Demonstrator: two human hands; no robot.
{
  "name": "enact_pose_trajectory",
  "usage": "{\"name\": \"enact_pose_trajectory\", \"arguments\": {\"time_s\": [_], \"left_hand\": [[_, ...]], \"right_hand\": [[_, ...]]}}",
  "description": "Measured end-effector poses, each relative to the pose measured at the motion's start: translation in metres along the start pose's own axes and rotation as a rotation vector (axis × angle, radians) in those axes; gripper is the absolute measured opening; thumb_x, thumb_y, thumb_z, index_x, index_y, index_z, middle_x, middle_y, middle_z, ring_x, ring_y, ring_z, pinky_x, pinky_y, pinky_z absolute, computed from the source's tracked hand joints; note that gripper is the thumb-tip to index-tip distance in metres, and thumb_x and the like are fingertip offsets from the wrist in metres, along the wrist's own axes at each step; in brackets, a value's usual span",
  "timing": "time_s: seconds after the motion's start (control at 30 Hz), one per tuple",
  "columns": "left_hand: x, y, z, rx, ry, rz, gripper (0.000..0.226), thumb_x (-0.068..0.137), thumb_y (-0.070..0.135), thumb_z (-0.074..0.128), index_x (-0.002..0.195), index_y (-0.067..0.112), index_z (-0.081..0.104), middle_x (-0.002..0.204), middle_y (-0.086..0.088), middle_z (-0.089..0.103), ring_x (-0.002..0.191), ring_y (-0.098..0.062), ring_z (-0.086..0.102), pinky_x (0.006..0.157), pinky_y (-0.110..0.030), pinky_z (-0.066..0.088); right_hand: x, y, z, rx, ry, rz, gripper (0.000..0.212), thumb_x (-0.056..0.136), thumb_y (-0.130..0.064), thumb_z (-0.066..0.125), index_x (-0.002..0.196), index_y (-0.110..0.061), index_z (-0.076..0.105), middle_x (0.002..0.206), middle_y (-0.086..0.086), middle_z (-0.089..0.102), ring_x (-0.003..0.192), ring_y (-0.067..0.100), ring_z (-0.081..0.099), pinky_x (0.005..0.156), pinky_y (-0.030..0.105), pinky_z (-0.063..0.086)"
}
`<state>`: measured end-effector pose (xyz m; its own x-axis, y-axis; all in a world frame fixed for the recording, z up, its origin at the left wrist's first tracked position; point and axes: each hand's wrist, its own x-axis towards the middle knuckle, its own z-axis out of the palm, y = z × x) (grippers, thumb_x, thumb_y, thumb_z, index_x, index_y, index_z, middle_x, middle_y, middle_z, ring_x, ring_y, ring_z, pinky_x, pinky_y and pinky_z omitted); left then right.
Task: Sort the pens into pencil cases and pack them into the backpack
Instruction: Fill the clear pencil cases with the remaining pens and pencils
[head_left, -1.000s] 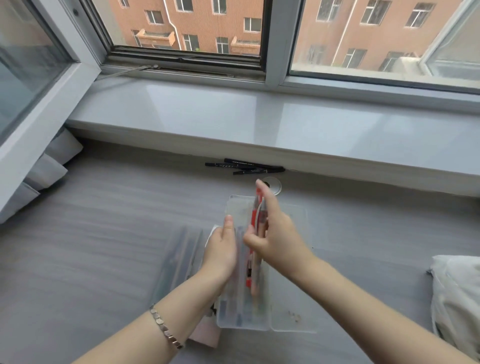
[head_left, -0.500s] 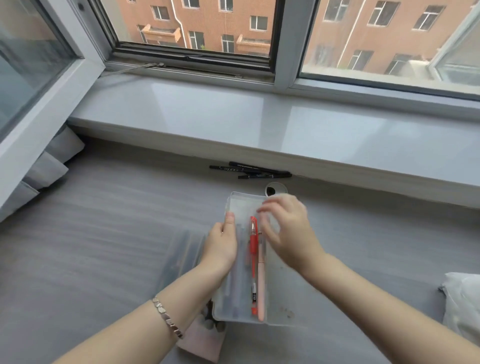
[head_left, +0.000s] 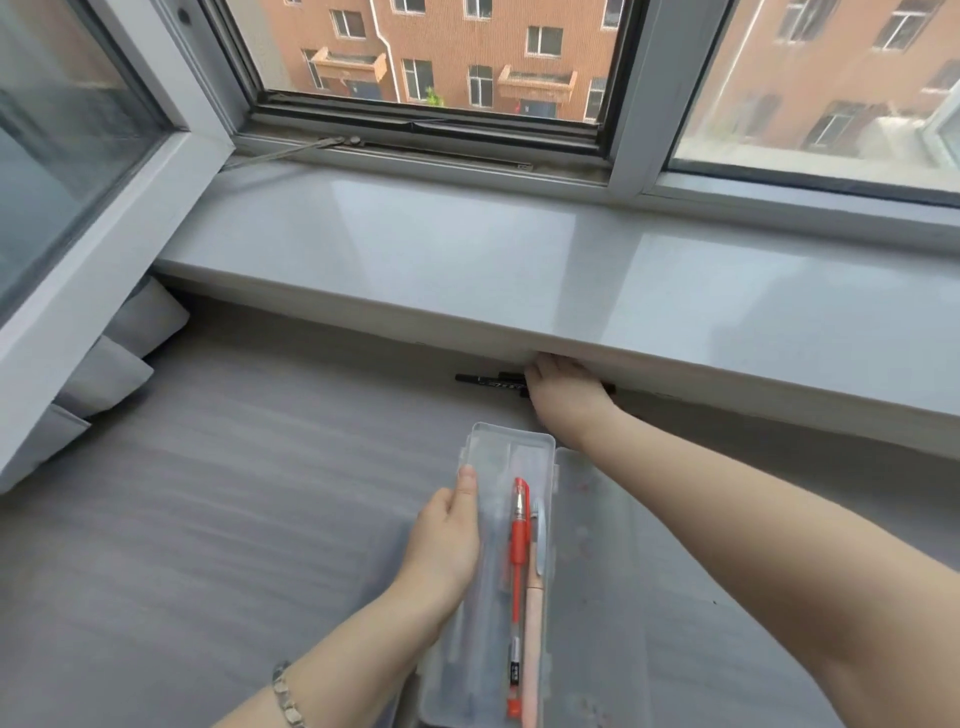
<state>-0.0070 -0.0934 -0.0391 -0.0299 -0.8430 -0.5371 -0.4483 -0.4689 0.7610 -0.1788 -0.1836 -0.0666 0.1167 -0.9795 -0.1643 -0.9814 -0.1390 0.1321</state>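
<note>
A clear plastic pencil case (head_left: 493, 452) lies open on the grey surface, its lid (head_left: 597, 597) folded out to the right. Inside lie a red pen (head_left: 518, 561) and a pale pink pen (head_left: 532, 649) side by side. My left hand (head_left: 447, 540) holds the case's left edge, thumb along the rim. My right hand (head_left: 563, 392) reaches far forward under the windowsill and lies over the black pens (head_left: 488, 380). Its fingertips are hidden by the sill's edge, so I cannot tell whether it grips them.
The wide grey windowsill (head_left: 467, 270) overhangs the back of the surface. An open window sash (head_left: 88, 197) juts in on the left, with grey cushions (head_left: 104, 374) below it. A bracelet (head_left: 285, 696) is on my left wrist.
My right hand let go of the red and pink pens, which now lie in the case, and moved forward to the black pens under the sill. The view moved closer.
</note>
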Motion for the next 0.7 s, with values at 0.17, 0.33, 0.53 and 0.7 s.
{"name": "enact_pose_trajectory", "arguments": {"time_s": [0.17,0.33,0.53,0.7], "left_hand": [[0.001,0.0,0.0,0.011,-0.012,0.007,0.039,0.096,0.047,0.024,0.09,0.02,0.051,0.102,0.004,0.053,0.096,-0.014,0.047,0.086,-0.024,0.031],[-0.011,-0.003,0.002,0.042,-0.042,-0.005,0.049,0.096,0.049,0.022,0.105,0.014,0.055,0.109,0.0,0.056,0.1,-0.016,0.049,0.088,-0.027,0.033],[-0.039,-0.007,0.01,0.05,-0.071,-0.003,0.049,0.097,0.045,0.023,0.118,0.014,0.054,0.119,0.0,0.052,0.109,-0.018,0.048,0.089,-0.023,0.029],[-0.07,-0.009,0.029,0.1,-0.153,-0.03,0.059,0.096,0.051,0.02,0.132,0.013,0.046,0.126,0.007,0.047,0.118,-0.017,0.045,0.096,-0.027,0.031]], "right_hand": [[-0.012,0.014,0.008,0.068,-0.13,-0.016,0.03,0.092,-0.004,0.035,0.118,0.001,0.047,0.124,0.021,0.051,0.112,0.032,0.049,0.088,0.037,0.041],[-0.046,0.032,-0.004,0.151,-0.156,0.08,0.028,0.092,-0.013,0.042,0.117,-0.001,0.042,0.121,0.02,0.049,0.1,0.037,0.057,0.073,0.039,0.044],[-0.14,0.056,-0.04,0.255,0.098,-0.143,0.028,0.09,-0.016,0.05,0.118,-0.015,0.05,0.092,0.009,0.056,0.069,0.033,0.06,0.053,0.033,0.041],[-0.216,0.056,-0.053,0.057,0.309,-0.52,0.031,0.078,-0.015,0.048,0.106,-0.025,0.057,0.065,-0.002,0.052,0.048,0.018,0.048,0.037,0.024,0.034]]}}
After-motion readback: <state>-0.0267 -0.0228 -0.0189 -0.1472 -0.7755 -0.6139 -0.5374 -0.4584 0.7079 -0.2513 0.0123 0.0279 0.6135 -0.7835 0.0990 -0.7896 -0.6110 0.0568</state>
